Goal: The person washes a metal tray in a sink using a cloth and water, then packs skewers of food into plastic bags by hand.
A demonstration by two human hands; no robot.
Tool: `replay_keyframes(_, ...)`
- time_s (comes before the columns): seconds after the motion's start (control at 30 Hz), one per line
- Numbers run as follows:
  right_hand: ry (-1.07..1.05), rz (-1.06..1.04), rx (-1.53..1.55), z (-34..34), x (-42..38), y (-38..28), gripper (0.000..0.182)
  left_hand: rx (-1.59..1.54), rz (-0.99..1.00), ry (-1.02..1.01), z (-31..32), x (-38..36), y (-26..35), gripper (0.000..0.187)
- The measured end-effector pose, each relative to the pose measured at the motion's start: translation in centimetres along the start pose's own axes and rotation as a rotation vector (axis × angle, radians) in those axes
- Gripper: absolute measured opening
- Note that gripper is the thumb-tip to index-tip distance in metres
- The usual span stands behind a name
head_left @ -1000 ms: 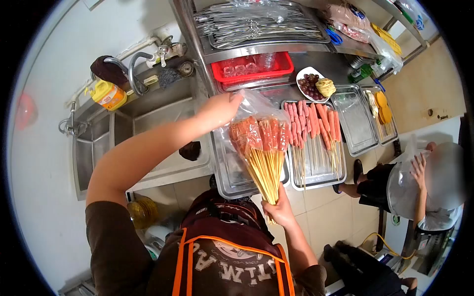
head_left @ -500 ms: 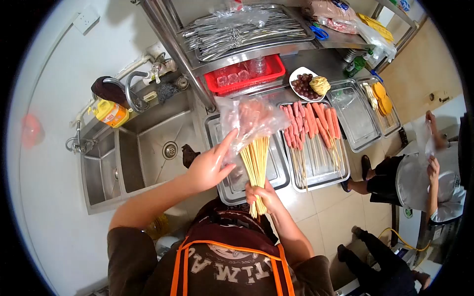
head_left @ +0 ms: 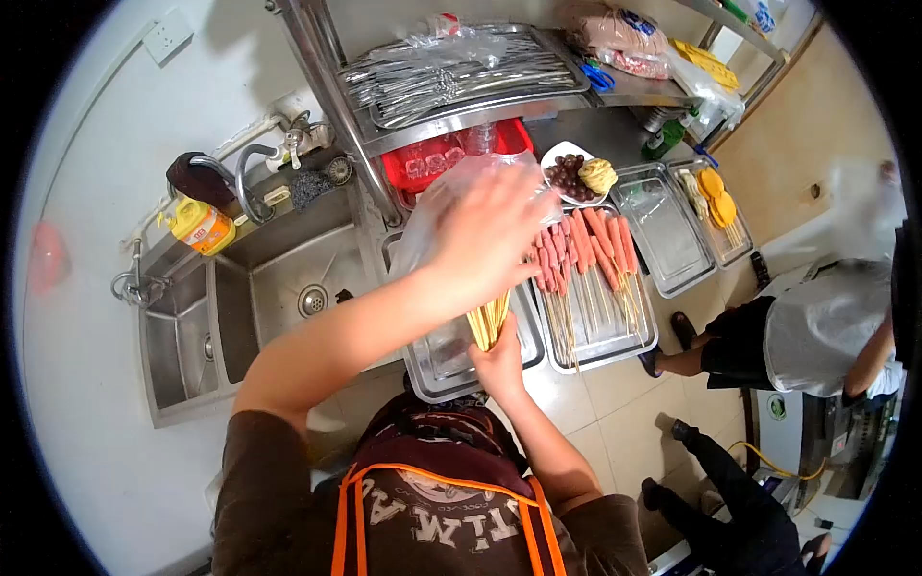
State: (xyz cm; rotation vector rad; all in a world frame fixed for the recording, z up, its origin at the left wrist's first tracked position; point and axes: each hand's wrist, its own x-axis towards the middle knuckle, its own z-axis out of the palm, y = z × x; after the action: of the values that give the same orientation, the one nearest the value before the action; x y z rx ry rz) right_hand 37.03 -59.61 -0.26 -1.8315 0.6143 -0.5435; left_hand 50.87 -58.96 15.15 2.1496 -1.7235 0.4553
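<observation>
My right hand (head_left: pixel 501 365) is wrapped round a thick bundle of bamboo skewers (head_left: pixel 490 322) at its lower end. Over the upper end sits a clear plastic bag (head_left: pixel 427 226), and the skewers' tops are hidden by it and by my arm. My left hand (head_left: pixel 492 228) lies across the bag with fingers stretched out and apart, a little blurred. Below the bundle is a metal tray (head_left: pixel 437 379). Beside it, another metal tray (head_left: pixel 615 350) bears skewered pink sausages (head_left: pixel 591 245), near my left fingertips.
To the left is a steel sink (head_left: pixel 274 288) with a yellow bottle (head_left: pixel 200 228) at its edge. A red basket (head_left: pixel 399 171) of glasses and a white plate (head_left: pixel 569 149) of grapes stand behind. Metal skewers (head_left: pixel 461 72) fill a shelf tray. A person (head_left: pixel 816 326) stands at right.
My left hand has moved up and right, from beside the bag to across it. The right hand keeps its hold on the skewers. The view has shifted slightly.
</observation>
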Motion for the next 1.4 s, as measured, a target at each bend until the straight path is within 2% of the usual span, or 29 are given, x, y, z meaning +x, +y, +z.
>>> replay_keyframes(0.03, -0.001, 0.003, -0.034, 0.1, -0.1, -0.3, 0.054, 0.148, 0.109, -0.025, 3.3, 1.5, 0.0, 0.066)
replay_keyframes(0.07, -0.03, 0.02, -0.063, 0.0, -0.2, -0.4, 0.058, 0.213, 0.157, 0.073, 6.7, 2.6, -0.3, 0.048)
replay_keyframes(0.13, -0.063, 0.121, -0.083, 0.0, -0.2, -1.3, 0.057, 0.136, 0.05, -0.436, 6.5, 4.2, 0.5, 0.022)
replay_keyframes(0.17, -0.104, 0.229, -0.094, 0.0, -0.5, -1.7, 0.056, 0.129, 0.054, -0.437, 6.8, 3.8, 1.0, 0.022)
replay_keyframes(0.23, -0.099, 0.246, -0.092, -0.1, -0.5, -1.3, 0.057, 0.033, 0.252, -0.239, 7.9, 1.9, 2.2, 0.01)
replay_keyframes(0.3, -0.204, -0.143, -0.169, 0.7, -0.6, 2.7, 0.058, -0.076, 0.502, -0.265, 8.6, -1.7, 4.6, 0.01)
replay_keyframes(0.37, -0.052, -0.304, -0.265, 2.6, -1.2, 7.3, 0.057, -0.252, 0.604, -0.324, 7.5, -5.9, 6.3, 0.008)
replay_keyframes(0.4, -0.06, -0.225, -0.141, 2.4, -1.1, 7.0, 0.056, -0.365, 0.661, -0.507, 6.7, -7.7, 6.6, 0.009)
replay_keyframes(0.43, -0.07, -0.144, -0.016, 2.2, -0.8, 6.3, 0.054, -0.502, 0.618, -0.513, 6.6, -10.0, 6.8, 0.012)
replay_keyframes(0.47, -0.081, -0.061, 0.109, 1.8, -0.6, 5.5, 0.053, -0.76, 0.681, -0.233, 6.2, -11.2, 6.6, 0.018)
replay_keyframes(0.5, -0.093, 0.028, 0.235, 1.5, -0.5, 4.7, 0.052, -0.688, 0.773, 0.026, 2.7, -10.5, 5.8, 0.032)
replay_keyframes(0.53, -0.103, 0.119, 0.362, 1.3, -0.4, 3.9, 0.05, -0.879, 0.238, -0.265, 0.9, -11.4, 4.1, 0.048)
replay_keyframes(0.57, -0.205, 0.325, 0.503, 0.9, -0.2, 3.2, 0.054, -0.691, -0.181, 0.033, -0.6, -11.9, 2.5, 0.053)
replay_keyframes(0.6, -0.28, 0.546, 0.623, 0.4, -0.1, 2.5, 0.058, -0.544, -0.444, 0.21, -0.3, -12.8, 0.4, 0.049)
replay_keyframes(0.63, -0.196, 0.49, 0.57, 0.6, -0.1, 2.1, 0.061, -0.44, -0.718, 0.372, 0.0, -13.7, -1.7, 0.045)
replay_keyframes(0.7, -0.23, 0.525, 0.605, 0.2, 0.4, 2.1, 0.057, -0.406, -0.894, 0.423, 3.2, -16.4, -3.9, 0.033)
replay_keyframes(0.73, -0.161, 0.503, 0.622, 0.2, 0.6, 1.8, 0.051, -0.527, -0.911, 0.244, 3.9, -17.5, -4.3, 0.031)
replay_keyframes(0.77, -0.199, 0.489, 0.617, -0.4, 0.9, 1.3, 0.046, -0.647, -0.912, 0.068, 4.2, -18.2, -4.9, 0.029)
replay_keyframes(0.8, -0.203, 0.474, 0.603, -0.8, 1.4, 1.4, 0.043, -0.58, -0.825, 0.235, 4.0, -17.8, -4.5, 0.028)
replay_keyframes(0.9, -0.088, 0.557, 0.652, -1.5, 2.1, 0.1, 0.038, -0.78, -0.834, 0.285, -2.0, -15.8, -3.7, 0.025)
replay_keyframes(0.97, -0.083, 0.535, 0.754, -2.2, 2.5, -0.5, 0.033, -0.77, -0.892, 0.194, -4.7, -15.7, -2.7, 0.025)
replay_keyframes(1.07, -0.049, 0.503, 0.742, -2.2, 1.3, -0.8, 0.029, -0.666, -0.801, 0.071, -4.1, -17.7, -1.8, 0.029)
replay_keyframes(1.1, 0.0, 0.523, 0.724, -2.0, 0.1, -0.8, 0.027, -0.672, -0.792, 0.071, -3.6, -18.7, -1.8, 0.029)
replay_keyframes(1.13, 0.051, 0.539, 0.707, -2.0, -1.0, -0.6, 0.026, -0.73, -0.842, -0.038, -3.2, -19.7, -2.0, 0.028)
replay_keyframes(1.17, 0.012, 0.531, 0.676, -2.3, -2.3, 0.7, 0.024, -0.788, -0.892, -0.154, -2.9, -20.9, -2.1, 0.027)
replay_keyframes(1.23, 0.009, 0.551, 0.481, -3.0, -5.6, 2.0, 0.026, -0.796, -0.897, -0.212, -2.7, -23.3, -2.4, 0.024)
replay_keyframes(1.3, -0.042, 0.567, 0.46, -3.1, -8.7, 3.1, 0.027, -1.101, -0.629, -0.494, -3.4, -24.9, -3.4, 0.022)
replay_keyframes(1.37, -0.16, 0.658, 0.41, -2.1, -11.3, 4.1, 0.03, -1.22, -0.462, -0.668, -5.7, -24.3, -4.0, 0.02)
replay_keyframes(1.4, -0.106, 0.709, 0.469, -0.7, -12.7, 4.9, 0.031, -1.166, -0.359, -0.696, -6.4, -24.0, -4.4, 0.022)
